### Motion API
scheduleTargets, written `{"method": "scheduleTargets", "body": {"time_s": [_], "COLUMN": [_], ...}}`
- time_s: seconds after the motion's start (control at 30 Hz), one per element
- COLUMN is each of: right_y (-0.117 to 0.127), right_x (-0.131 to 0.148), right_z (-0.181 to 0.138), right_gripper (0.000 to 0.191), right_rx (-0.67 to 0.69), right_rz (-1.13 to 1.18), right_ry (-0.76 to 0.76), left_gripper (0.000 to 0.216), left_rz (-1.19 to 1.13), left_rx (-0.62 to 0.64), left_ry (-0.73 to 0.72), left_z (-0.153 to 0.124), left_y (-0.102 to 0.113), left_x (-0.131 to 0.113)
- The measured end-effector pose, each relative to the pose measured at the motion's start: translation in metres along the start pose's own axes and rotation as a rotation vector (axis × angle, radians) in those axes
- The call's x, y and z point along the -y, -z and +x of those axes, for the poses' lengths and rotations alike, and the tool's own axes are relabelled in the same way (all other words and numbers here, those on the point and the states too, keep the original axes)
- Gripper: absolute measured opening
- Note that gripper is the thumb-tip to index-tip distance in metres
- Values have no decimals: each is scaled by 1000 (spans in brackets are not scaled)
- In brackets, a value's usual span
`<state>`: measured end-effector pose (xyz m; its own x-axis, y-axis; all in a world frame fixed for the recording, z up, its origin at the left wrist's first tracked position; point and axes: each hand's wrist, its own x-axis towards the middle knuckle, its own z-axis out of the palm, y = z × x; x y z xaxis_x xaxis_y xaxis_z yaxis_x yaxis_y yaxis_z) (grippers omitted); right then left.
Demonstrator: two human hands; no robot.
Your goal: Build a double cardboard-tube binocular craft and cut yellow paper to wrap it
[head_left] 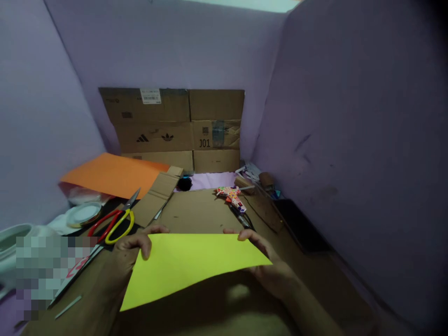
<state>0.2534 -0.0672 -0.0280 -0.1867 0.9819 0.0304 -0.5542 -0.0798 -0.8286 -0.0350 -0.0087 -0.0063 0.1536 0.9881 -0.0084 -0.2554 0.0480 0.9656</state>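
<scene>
A yellow-green sheet of paper (189, 266) is held up over a cardboard work surface (196, 212). My left hand (135, 247) grips its far left corner, fingers curled over the top edge. My right hand (269, 268) holds the far right corner, with the thumb on top and the rest of the hand under the sheet. The sheet's near part hangs toward me and hides the surface below it.
Scissors with red and yellow handles (114, 221) lie to the left, by an orange sheet (112, 175) and a roll of tape (83, 213). A patterned glue gun (231, 195) sits beyond the paper. Flattened cardboard boxes (175, 126) lean on the back wall. A dark phone (301, 224) lies at the right.
</scene>
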Motion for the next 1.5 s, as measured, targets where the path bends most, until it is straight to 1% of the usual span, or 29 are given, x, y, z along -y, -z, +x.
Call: {"method": "scheduleTargets", "body": {"time_s": [0.03, 0.1, 0.2, 0.3, 0.33, 0.37, 0.47, 0.5, 0.57, 0.67, 0.73, 0.8, 0.87, 0.97, 1.07, 1.13, 1.23, 1.27, 1.33, 1.4, 1.43, 1.47, 1.5], "right_y": [0, 0, 1, 0, 0, 0, -1, -1, -2, -5, -10, -15, -21, -28, -38, -46, -57, -60, -62, -60, -58, -56, -53], "right_x": [1, 1, -5, -9, -9, -8, -6, -5, -3, 0, 1, 0, -4, -13, -24, -31, -39, -40, -42, -40, -37, -35, -32], "right_z": [0, 1, 4, 5, 5, 5, 6, 6, 7, 10, 12, 15, 18, 19, 19, 17, 15, 14, 13, 12, 12, 13, 14], "right_gripper": [52, 51, 36, 43, 46, 49, 53, 53, 56, 62, 69, 77, 81, 78, 72, 68, 67, 65, 64, 63, 62, 59, 57], "right_rx": [30, 38, 1, -23, -46, -74, -167, -188, -231, -317, -392, -456, -482, -461, -417, -402, -396, -376, -282, -167, -130, -123, -144], "right_rz": [58, 130, 116, 88, 66, 38, -33, -41, -35, 17, 52, 70, 76, 65, 50, 56, 90, 106, 109, 30, -47, -146, -264], "right_ry": [-44, -81, -83, -124, -125, -119, -108, -114, -141, -224, -285, -312, -307, -269, -219, -214, -253, -280, -360, -441, -445, -408, -332], "left_gripper": [23, 22, 21, 14, 8, 6, 37, 43, 46, 48, 53, 60, 64, 59, 48, 41, 36, 35, 35, 32, 30, 29, 28], "left_rz": [-7, -17, -10, -54, -105, -176, -430, -484, -526, -477, -419, -359, -299, -236, -241, -259, -268, -264, -247, -211, -188, -166, -139], "left_rx": [9, 21, 0, -50, -51, -39, 13, 24, 15, -28, -45, -27, 30, 107, 86, 52, 12, 1, -22, -43, -55, -72, -88], "left_ry": [18, 44, 95, 137, 146, 154, 161, 159, 141, 78, 35, 15, 13, -27, -77, -57, -19, -20, -32, -50, -61, -74, -90], "left_z": [1, 0, -5, -11, -12, -12, -10, -10, -9, -9, -9, -10, -11, -14, -18, -20, -20, -20, -19, -19, -19, -20, -21], "left_y": [1, 0, -9, -18, -20, -20, -20, -20, -21, -23, -24, -24, -26, -32, -42, -47, -50, -50, -48, -46, -46, -46, -46], "left_x": [-2, -6, -14, -20, -21, -21, -18, -16, -14, -11, -9, -4, 1, 8, 11, 11, 11, 10, 9, 8, 7, 6, 5]}}
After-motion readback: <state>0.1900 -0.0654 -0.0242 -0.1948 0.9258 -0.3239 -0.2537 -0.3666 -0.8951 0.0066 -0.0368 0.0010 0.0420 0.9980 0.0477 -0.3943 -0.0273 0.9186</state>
